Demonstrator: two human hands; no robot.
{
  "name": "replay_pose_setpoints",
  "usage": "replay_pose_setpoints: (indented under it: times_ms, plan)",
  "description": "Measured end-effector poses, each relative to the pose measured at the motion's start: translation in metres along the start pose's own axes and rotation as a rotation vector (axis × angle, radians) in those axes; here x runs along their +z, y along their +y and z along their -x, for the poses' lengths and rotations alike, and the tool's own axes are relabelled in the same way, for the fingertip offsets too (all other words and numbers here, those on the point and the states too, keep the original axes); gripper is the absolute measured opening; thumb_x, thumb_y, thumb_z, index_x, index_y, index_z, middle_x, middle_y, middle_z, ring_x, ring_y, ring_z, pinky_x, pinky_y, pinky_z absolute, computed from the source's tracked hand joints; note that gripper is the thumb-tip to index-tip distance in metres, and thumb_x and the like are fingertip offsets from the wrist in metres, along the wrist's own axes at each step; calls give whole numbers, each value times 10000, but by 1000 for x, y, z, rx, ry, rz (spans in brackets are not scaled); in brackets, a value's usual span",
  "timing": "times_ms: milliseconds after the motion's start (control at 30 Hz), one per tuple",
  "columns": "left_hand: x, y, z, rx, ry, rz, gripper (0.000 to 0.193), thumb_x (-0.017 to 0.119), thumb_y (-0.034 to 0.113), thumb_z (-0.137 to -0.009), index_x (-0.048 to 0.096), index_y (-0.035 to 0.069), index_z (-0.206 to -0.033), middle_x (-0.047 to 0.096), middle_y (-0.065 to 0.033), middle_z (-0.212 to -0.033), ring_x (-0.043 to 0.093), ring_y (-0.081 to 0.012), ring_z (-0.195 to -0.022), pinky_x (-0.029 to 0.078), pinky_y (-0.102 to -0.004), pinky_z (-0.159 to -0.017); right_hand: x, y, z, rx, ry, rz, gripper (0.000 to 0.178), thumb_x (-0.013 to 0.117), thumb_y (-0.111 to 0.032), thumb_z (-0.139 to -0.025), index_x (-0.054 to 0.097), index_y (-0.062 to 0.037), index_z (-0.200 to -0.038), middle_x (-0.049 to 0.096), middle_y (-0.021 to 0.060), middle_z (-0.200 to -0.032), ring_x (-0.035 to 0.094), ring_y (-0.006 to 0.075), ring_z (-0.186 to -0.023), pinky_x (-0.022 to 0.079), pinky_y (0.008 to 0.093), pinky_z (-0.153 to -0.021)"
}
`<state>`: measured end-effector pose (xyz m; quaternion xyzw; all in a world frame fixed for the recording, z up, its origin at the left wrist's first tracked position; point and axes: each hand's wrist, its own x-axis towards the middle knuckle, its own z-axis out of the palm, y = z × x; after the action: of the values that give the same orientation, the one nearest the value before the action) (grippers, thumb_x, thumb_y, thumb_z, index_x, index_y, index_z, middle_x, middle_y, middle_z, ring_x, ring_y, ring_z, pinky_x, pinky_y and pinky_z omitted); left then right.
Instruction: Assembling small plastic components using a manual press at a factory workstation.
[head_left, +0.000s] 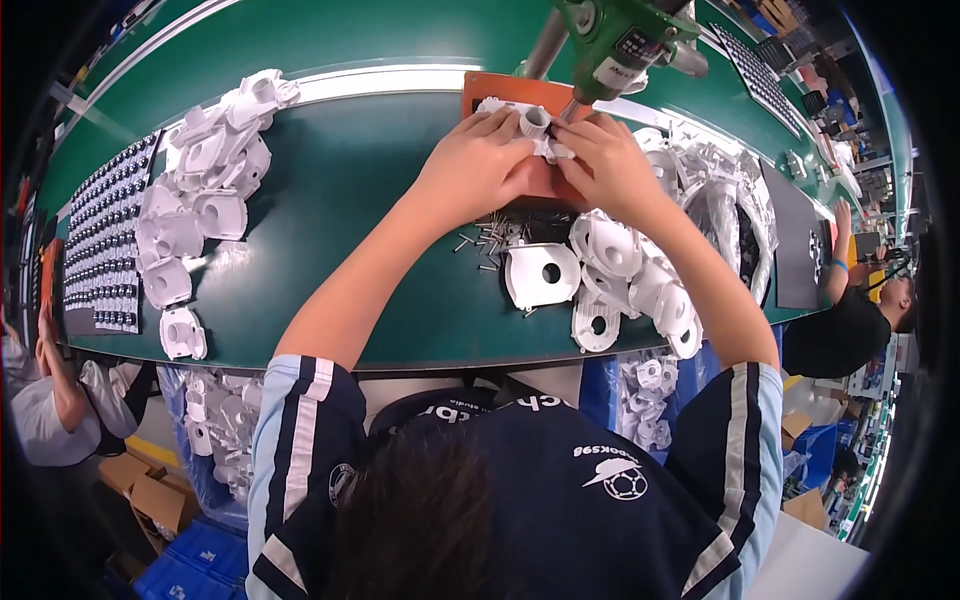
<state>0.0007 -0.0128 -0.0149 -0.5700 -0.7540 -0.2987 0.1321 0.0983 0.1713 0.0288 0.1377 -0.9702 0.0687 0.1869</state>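
Note:
A white plastic housing with a round collar [535, 121] sits on an orange base [482, 88] at the back of the bench. My left hand [490, 150] grips its left side, fingers bent over it and thumb at the front. From the right, my right hand [606, 155] presses its fingers against the same housing. The thin metal tip of a green drill-press-like machine [612, 52] points down right beside my right fingertips. Whether that tip touches the housing is hidden. Small metal pins or screws [487, 236] lie scattered just below my hands.
White housings are heaped to the left [205, 165] and nearer right [610, 255]. A tray with rows of small black parts [115, 240] lies far left. Clear plastic bags [725, 205] lie at the right. Blue bins [600, 390] stand below the bench edge. People work at both sides.

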Motion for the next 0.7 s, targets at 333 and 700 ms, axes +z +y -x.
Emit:
replay_pose_setpoints:
  times_ms: [333,700]
  plan:
    - [5,1,2,46,107,-39,230,517,30,-731,604,33,-944,599,-182,-1080,542,-292,-1086,399,-408,-971,44,-117,30,-260,-127,208,83,600,-136,-593,563,-63,-577,500,52,-657,491,212,-752,356,322,-650]
    - [6,2,1,34,98,-4,259,527,-4,-719,614,23,-962,570,-168,-1145,520,-333,-1095,421,-417,-943,10,-93,9,11,-215,-382,106,595,-47,-645,506,4,-670,530,132,-671,558,277,-615,466,374,-579]
